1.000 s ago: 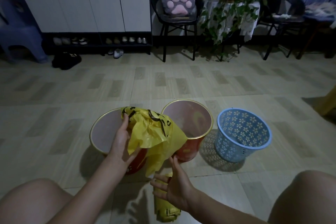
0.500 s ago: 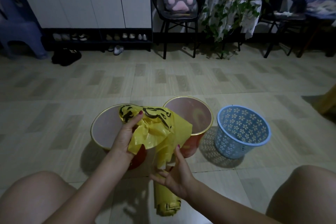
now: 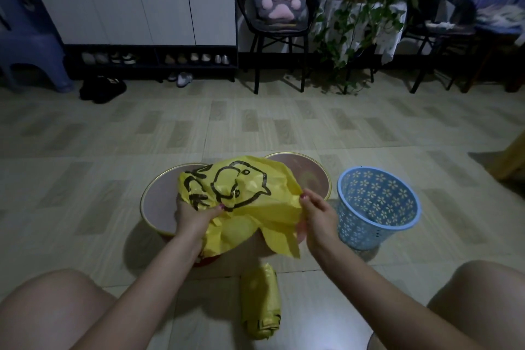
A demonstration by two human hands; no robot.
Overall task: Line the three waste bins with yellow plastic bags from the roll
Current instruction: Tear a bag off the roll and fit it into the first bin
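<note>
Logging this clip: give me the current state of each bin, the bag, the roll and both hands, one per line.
Left bin: upright, unlined, partly hidden by the bag.
Middle bin: upright, unlined.
Blue basket: upright, unlined.
Yellow bag: crumpled, held above the two round bins, not yet in one.
Bag roll: lying on the floor, rolled up.
Left hand: grips the bag's left edge.
Right hand: pinches the bag's right edge.

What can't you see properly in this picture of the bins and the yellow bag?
All in the head view:
- Left red bin: its right part and front are covered by the yellow bag and the left hand.
- Middle red bin: mostly behind the bag and the right hand.
- The bag's opening: lost in crumpled folds.
- Shoes on the rack: too small and dark.
</note>
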